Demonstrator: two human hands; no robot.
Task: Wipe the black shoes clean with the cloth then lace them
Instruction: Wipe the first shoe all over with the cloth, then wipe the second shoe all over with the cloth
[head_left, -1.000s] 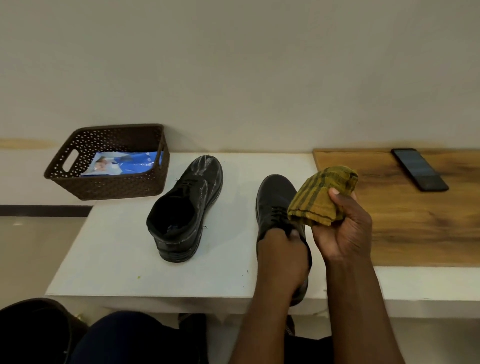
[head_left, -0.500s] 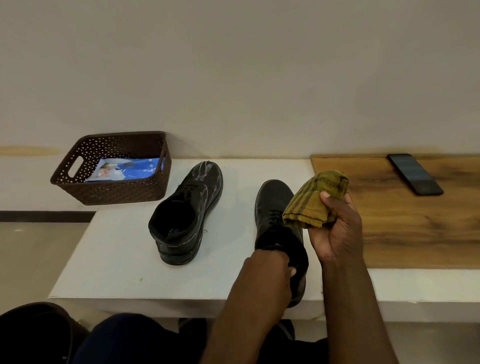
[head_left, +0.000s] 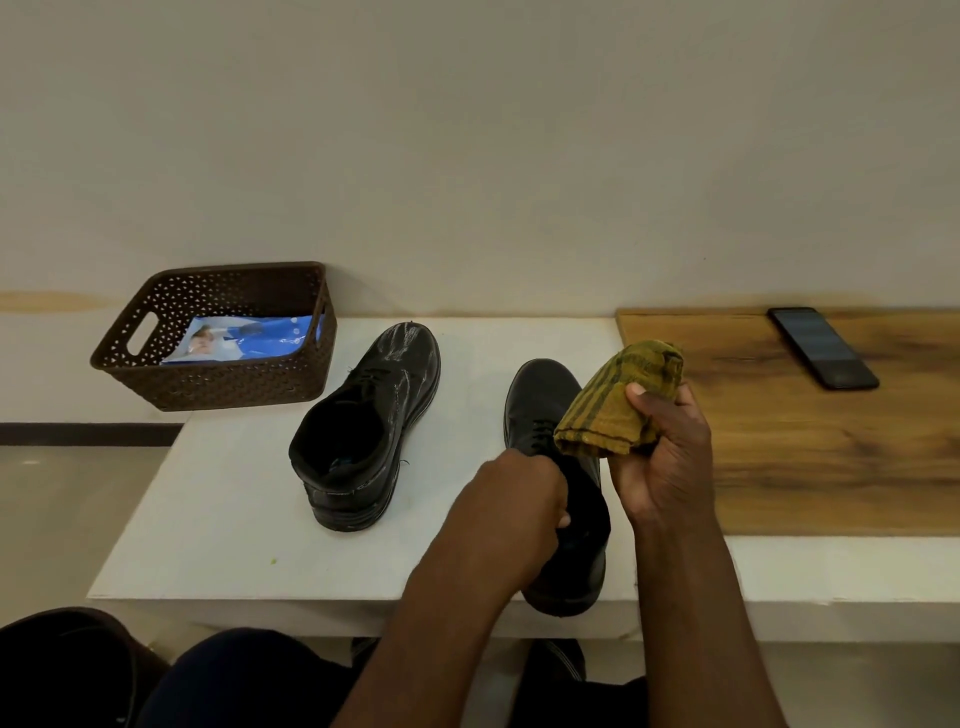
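Black leather, both shoes sat on the white surface from where I was watching. Far shoe looked glossy and streaky on the toe, laces in. My left hand was curled round the collar of the near shoe, which was matte and smooth with its heel at the front edge. Right hand gripped the folded mustard cloth, woven with dark stripes, held just above that shoe. Perforated brown plastic basket sat back left, slim phone lay on the wood-grain panel.
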